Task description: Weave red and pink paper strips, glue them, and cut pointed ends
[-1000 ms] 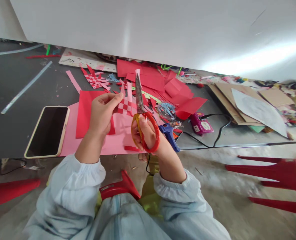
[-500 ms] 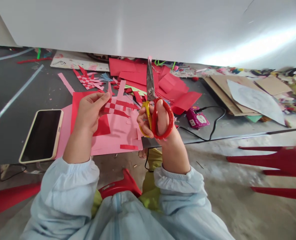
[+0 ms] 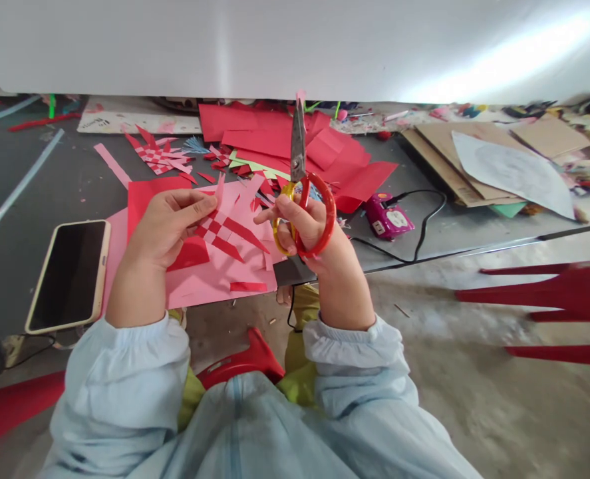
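My left hand (image 3: pixel 167 223) pinches a woven paper piece (image 3: pixel 219 231) in red and pink checks, with loose strips sticking out to the right and up. My right hand (image 3: pixel 307 223) has its fingers through the handles of a pair of scissors (image 3: pixel 298 143), one loop red and the other yellow. The blades point up and away, pressed together, with a bit of pink at the tip. Under the hands lie a pink paper sheet (image 3: pixel 195 291) and a red sheet (image 3: pixel 140 193). A small red strip (image 3: pixel 248 287) rests near the front edge.
A phone (image 3: pixel 68 276) lies at the left. Behind are another woven piece (image 3: pixel 157 154) and a heap of red paper (image 3: pixel 259 136). To the right sit a purple device (image 3: pixel 388 219) with a black cable and cardboard sheets (image 3: pixel 449 166). A red stool (image 3: pixel 569 293) stands on the floor.
The woven piece has turned in my left hand, its right-hand strips now slanting downward. My right hand's fingers have shifted on the scissor handles. The whole view has shifted slightly.
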Available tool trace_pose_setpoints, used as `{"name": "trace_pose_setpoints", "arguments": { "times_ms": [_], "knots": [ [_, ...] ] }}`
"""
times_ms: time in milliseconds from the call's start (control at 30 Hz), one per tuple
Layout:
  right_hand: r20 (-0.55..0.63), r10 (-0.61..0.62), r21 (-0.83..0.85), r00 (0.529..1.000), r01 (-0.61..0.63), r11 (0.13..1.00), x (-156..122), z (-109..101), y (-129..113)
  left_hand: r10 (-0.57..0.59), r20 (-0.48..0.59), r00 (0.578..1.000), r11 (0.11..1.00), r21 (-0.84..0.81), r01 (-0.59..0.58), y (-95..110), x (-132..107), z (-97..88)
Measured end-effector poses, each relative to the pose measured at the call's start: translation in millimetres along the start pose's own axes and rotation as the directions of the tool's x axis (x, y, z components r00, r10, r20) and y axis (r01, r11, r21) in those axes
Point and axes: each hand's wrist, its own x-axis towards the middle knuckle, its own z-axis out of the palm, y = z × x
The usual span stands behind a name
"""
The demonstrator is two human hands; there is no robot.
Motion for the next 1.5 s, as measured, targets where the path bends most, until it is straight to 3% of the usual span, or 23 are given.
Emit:
{"name": "trace_pose_setpoints", "arguments": {
  "times_ms": [267,433,733,833,967,1200,1500],
  "knots": [
    [-0.003,-0.015,-0.065,1.000,0.015,0.998,-1.6,7.2,-3.1,-0.065,0.159,0.985,0.988,0.148,0.041,2.8,-3.2,2.7],
    [-0.077,0.064,0.008,0.995,-0.064,0.998,2.7,9.7,-1.9,-0.102,0.171,0.980,0.982,0.172,0.072,4.8,-4.4,4.2],
    [-0.148,0.048,0.008,0.988,-0.047,0.999,5.9,9.7,3.7,-0.144,0.106,0.984,0.983,0.131,0.130,0.5,-3.9,4.0],
    [-0.144,0.051,0.003,0.988,-0.051,0.999,7.3,9.7,4.1,-0.143,0.222,0.964,0.980,0.168,0.107,2.3,-5.8,2.4],
    [-0.146,0.055,-0.018,0.988,-0.058,0.998,7.5,9.8,4.6,-0.124,0.411,0.903,0.972,0.236,0.027,1.5,-7.5,-1.1],
    [-0.114,0.057,-0.052,0.992,-0.063,0.997,5.3,10.6,6.0,-0.089,0.283,0.955,0.964,0.265,0.012,-2.9,-4.7,-0.2],
    [-0.134,0.066,-0.062,0.989,-0.075,0.995,4.0,10.5,2.8,-0.139,0.277,0.951,0.948,0.316,0.046,-2.9,-6.3,-1.4]
  ]
}}
